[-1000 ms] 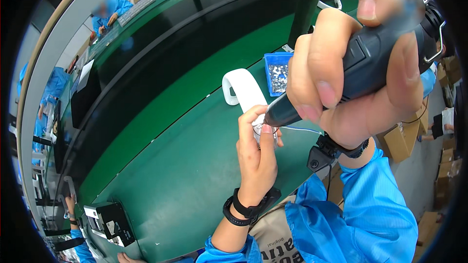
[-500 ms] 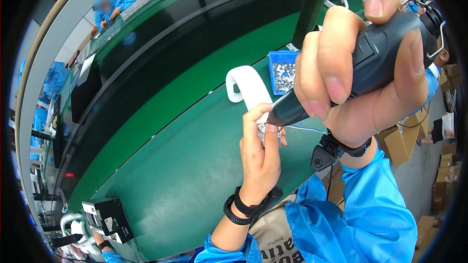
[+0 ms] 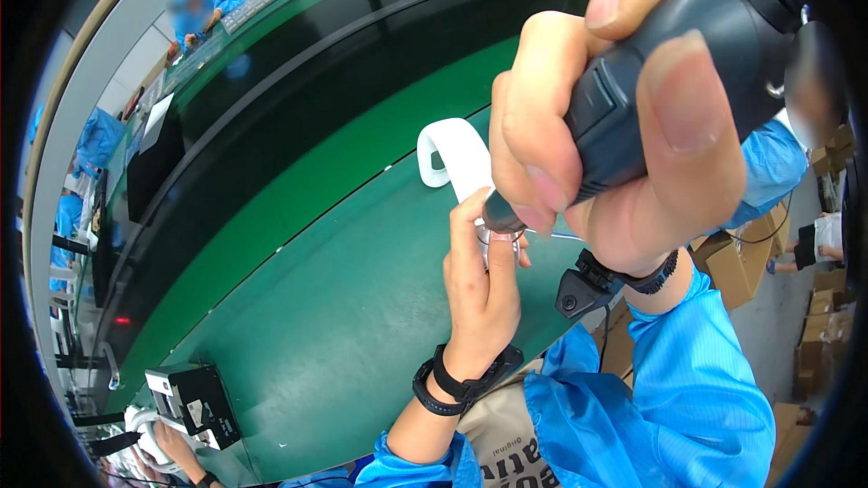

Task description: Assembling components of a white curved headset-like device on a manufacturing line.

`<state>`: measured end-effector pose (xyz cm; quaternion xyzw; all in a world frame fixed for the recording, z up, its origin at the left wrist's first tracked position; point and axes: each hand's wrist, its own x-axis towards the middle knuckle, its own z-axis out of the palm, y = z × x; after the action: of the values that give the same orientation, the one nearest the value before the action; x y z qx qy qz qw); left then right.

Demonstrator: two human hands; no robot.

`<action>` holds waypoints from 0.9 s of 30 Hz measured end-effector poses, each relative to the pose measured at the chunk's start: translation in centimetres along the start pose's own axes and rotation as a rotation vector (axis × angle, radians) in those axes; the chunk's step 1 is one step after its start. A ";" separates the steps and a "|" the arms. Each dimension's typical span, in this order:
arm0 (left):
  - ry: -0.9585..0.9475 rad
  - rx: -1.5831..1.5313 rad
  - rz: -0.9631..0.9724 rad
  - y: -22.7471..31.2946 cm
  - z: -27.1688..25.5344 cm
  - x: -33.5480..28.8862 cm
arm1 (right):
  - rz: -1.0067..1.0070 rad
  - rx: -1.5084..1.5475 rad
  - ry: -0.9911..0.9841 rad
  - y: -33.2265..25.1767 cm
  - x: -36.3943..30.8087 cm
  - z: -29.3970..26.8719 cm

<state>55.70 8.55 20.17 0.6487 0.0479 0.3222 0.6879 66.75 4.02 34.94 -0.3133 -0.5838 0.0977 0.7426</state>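
Right hand (image 3: 644,203) further left, blue bin hidden

R hand (image 3: 646,208) raised & tightly curled, L hand (image 3: 482,294) lower & pinching.

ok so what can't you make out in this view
Head view:
Tip of the dark tool: lost among fingers of the left hand.
Lower end of the white curved piece: partly covered by that hand.
Top finger of the right hand: cut by upper edge.
White item at co-worker's hand: too small.
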 end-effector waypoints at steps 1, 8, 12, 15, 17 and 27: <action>0.002 -0.002 0.001 0.1 0.1 0.0 | 0.012 -0.011 0.008 0.1 0.0 0.0; -0.035 -0.014 -0.089 0.4 -0.1 0.0 | 0.062 -0.083 0.071 0.2 -0.1 0.3; -0.054 -0.131 -0.158 0.8 0.0 -0.1 | 0.061 -0.141 0.107 -0.2 0.0 0.6; -0.027 -0.176 -0.225 0.6 -1.3 -0.8 | 0.046 -0.102 0.158 -0.1 -0.4 0.7; -0.098 -0.256 -0.222 0.5 -1.9 -0.3 | -0.049 -0.108 0.190 -1.9 -1.6 -1.7; -0.195 -0.235 -0.187 -0.1 -1.7 0.0 | 0.180 -0.581 0.613 -4.1 -10.9 -11.0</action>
<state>54.94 10.07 19.80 0.5849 0.0030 0.1957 0.7872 72.83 -8.61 27.14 -0.5735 -0.3095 -0.1037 0.7513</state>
